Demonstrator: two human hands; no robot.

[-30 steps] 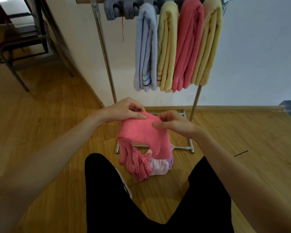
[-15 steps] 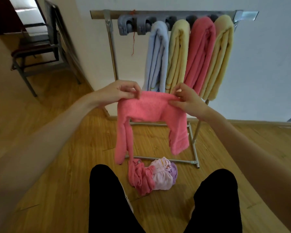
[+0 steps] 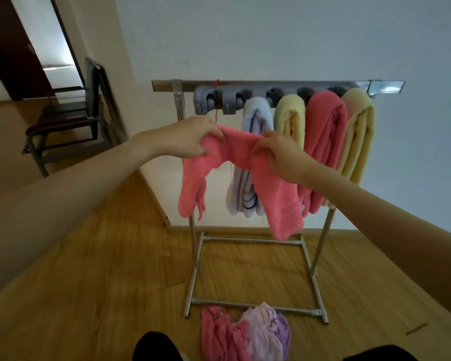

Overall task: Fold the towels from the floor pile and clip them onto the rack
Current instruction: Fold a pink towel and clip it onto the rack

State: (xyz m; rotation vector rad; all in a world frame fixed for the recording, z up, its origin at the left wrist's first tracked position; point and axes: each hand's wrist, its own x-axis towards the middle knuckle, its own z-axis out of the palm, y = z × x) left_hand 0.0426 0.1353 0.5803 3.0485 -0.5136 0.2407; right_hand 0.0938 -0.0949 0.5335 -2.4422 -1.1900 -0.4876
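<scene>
Four folded towels (image 3: 326, 149) hang clipped on the rack (image 3: 271, 84); left hand (image 3: 190, 139) and right hand (image 3: 281, 155) both pinch a fifth, pink towel (image 3: 268, 186) just below two free clips (image 3: 219, 102); floor pile (image 3: 245, 332) remains.

A pink terry towel (image 3: 241, 162) hangs folded over in mid-air before the metal rack (image 3: 248, 85), both ends drooping. Four folded towels hang clipped there: pale blue (image 3: 248, 162), yellow (image 3: 290, 118), pink (image 3: 324, 142), yellow (image 3: 358, 136). The floor pile (image 3: 245, 332) holds pink and, seemingly, lilac cloths.
</scene>
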